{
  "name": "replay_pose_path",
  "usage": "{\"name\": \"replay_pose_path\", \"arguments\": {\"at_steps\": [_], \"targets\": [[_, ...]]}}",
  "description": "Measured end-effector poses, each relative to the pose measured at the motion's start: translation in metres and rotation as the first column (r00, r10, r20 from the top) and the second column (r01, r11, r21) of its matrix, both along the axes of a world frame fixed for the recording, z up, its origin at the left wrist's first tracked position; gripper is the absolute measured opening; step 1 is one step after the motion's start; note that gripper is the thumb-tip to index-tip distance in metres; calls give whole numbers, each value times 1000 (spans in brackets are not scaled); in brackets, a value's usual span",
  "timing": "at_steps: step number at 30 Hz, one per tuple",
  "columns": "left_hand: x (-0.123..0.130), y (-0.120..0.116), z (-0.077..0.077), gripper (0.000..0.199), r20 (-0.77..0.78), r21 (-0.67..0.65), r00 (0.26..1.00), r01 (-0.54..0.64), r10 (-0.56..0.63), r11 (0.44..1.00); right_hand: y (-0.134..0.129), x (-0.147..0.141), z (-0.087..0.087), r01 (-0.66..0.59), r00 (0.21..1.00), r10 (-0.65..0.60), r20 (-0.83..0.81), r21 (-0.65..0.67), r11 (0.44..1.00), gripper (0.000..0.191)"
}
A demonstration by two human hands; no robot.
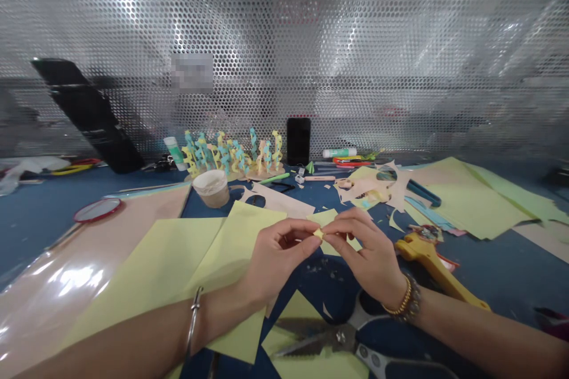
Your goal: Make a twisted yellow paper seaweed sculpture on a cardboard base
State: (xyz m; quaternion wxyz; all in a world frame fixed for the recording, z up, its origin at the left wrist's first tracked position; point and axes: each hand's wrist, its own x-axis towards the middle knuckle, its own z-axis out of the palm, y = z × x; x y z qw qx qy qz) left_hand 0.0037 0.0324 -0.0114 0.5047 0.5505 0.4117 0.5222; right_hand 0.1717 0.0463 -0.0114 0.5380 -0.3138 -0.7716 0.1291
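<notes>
Between my two hands, at fingertip height over the blue table, is a small piece of yellow paper (319, 233). My left hand (280, 251) pinches its left side with thumb and forefinger. From the other side, the thumb and fingers of my right hand (367, 249) pinch it as well. Just below lie large scissors (340, 337) with their blades apart, on top of cut yellow paper (297, 308). Sheets of yellow paper (178, 249) spread under and beside my left forearm. Another yellow scrap (329, 217) lies behind my fingertips.
Twisted blue and yellow paper pieces (231, 151) stand in a row at the back, behind a white cup (211, 188). A phone (298, 141) leans against the perforated metal wall (284, 41). A yellow-handled tool (440, 272) lies right of my right hand, with paper scraps (377, 183) behind.
</notes>
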Motion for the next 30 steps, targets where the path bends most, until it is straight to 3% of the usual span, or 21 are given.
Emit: {"name": "replay_pose_path", "arguments": {"at_steps": [21,30], "targets": [[0,0,2,15,-18,-14,999,-29,29,999,-1,0,1,43,999,-43,-15,-42,998,7],[1,-1,1,13,12,15,999,31,-31,999,-3,1,1,39,998,-36,59,-48,998,10]]}}
